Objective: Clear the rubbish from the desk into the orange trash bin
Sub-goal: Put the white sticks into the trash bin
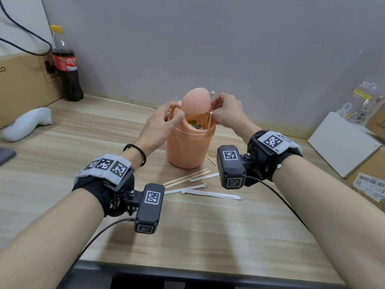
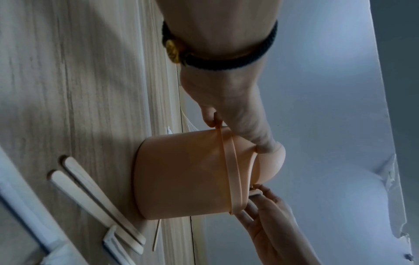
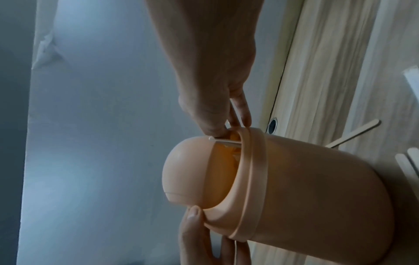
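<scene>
The orange trash bin stands mid-desk with its domed swing lid tipped up, and rubbish shows inside the opening. My left hand grips the bin's rim on the left, with the thumb against the edge below the lid. My right hand pinches a white wrapper strip that stands in the opening on the right, next to a wooden stick. The same strip lies across the gap under the lid. On the desk in front of the bin lie wooden sticks and white paper wrappers.
A cola bottle and a cardboard box stand at the back left, with a white handheld device in front of them. A white box and labelled cartons fill the right side. The grey wall is close behind the bin.
</scene>
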`<state>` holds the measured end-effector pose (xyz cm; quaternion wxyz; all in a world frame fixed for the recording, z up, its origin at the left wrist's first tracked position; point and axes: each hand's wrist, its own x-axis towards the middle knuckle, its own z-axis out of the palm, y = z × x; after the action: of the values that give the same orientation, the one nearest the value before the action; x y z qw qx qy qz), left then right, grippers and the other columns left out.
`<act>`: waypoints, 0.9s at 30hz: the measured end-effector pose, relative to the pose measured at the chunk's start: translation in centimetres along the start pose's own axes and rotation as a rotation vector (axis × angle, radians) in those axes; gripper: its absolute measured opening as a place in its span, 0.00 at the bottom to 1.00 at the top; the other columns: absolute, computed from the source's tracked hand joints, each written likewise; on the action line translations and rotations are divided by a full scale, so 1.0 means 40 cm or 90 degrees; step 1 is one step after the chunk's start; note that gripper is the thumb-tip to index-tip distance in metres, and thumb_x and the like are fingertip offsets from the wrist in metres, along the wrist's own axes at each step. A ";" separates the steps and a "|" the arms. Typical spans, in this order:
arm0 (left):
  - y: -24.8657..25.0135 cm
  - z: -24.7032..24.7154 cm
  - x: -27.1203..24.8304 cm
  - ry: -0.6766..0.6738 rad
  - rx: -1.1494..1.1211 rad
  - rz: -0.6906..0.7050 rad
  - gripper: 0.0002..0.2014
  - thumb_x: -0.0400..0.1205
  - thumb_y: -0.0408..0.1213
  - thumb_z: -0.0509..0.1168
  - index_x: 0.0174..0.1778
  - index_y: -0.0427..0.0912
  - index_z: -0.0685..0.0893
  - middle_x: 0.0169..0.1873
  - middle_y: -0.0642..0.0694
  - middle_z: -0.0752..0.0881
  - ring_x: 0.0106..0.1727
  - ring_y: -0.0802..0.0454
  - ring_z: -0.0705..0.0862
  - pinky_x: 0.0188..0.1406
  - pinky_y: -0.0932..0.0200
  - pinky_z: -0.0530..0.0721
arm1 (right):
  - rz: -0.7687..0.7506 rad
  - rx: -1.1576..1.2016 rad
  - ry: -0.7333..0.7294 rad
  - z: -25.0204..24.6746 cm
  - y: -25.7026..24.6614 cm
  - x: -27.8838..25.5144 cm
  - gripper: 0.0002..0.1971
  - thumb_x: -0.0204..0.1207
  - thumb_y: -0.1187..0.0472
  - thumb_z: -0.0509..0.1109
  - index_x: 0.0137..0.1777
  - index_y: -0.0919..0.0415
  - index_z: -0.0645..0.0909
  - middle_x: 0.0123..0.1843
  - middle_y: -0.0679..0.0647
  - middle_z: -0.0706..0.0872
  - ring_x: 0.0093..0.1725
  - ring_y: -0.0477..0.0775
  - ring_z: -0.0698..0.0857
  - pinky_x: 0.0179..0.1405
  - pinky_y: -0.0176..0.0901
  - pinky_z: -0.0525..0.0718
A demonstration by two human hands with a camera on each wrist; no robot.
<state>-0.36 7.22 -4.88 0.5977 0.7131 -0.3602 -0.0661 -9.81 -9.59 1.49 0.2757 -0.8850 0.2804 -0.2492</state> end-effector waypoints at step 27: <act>0.033 -0.007 -0.018 0.008 0.024 -0.037 0.04 0.84 0.50 0.63 0.53 0.64 0.80 0.47 0.54 0.89 0.46 0.61 0.81 0.45 0.64 0.76 | -0.023 0.027 -0.148 -0.051 0.024 0.006 0.04 0.75 0.65 0.70 0.48 0.59 0.82 0.48 0.59 0.91 0.51 0.59 0.90 0.56 0.54 0.88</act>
<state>-1.31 7.83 -3.86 0.5842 0.7347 -0.3373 -0.0722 -11.20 -11.14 2.44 0.3203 -0.9069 0.2253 -0.1553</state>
